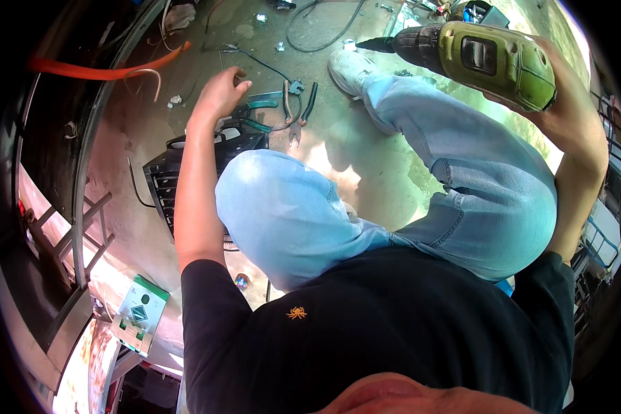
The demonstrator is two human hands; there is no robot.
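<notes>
My right hand is wrapped round the back of a green and black power drill, held up at the right with its dark bit pointing left. The hand's fingers are mostly hidden behind the drill's body. On the other side, my left hand reaches out over the floor, empty, its thumb and fingers apart. Just right of it lie a green-handled tool and pliers with dark handles spread. A black slotted metal case stands beneath my left forearm.
An orange strip juts in from the left beside a dark metal frame. A black cable curls across the floor ahead. My white shoe rests below the drill bit. Low at left sits a green and white box.
</notes>
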